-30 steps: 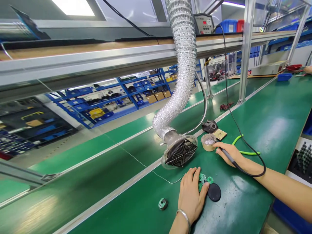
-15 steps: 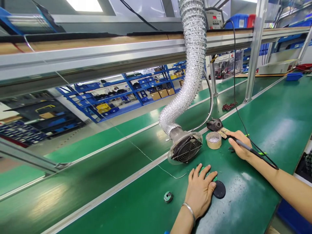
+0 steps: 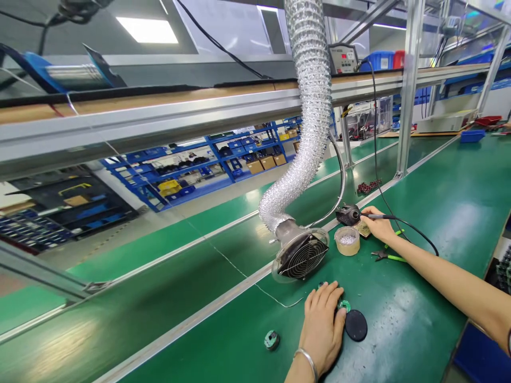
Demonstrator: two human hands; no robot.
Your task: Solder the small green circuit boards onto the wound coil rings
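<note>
My right hand [image 3: 377,226] is closed round the handle of a soldering iron [image 3: 385,216], whose front end is at the black soldering iron holder [image 3: 348,215]. Low on the green bench, my left hand [image 3: 322,322] lies with fingers stretched out and close together over small parts. A green circuit board [image 3: 344,306] peeks out between its index finger and thumb; the rest is hidden. Beside the thumb lies a black round disc [image 3: 356,325]. Another small round circuit board [image 3: 272,340] sits apart to the left. A thin solder wire [image 3: 275,302] ends near the left fingertips.
A fume extractor [image 3: 305,258] hangs on a silver duct [image 3: 311,106] above the left hand. A roll of tape [image 3: 347,241] stands by the holder, with green-handled cutters [image 3: 385,256] to its right. The iron's cable [image 3: 423,236] loops over the right forearm. A metal shelf [image 3: 179,109] spans overhead.
My right hand has carried the soldering iron left and away from me to the holder, uncovering the cutters. The left hand's spread fingers have drawn together. The camera view has tilted up slightly.
</note>
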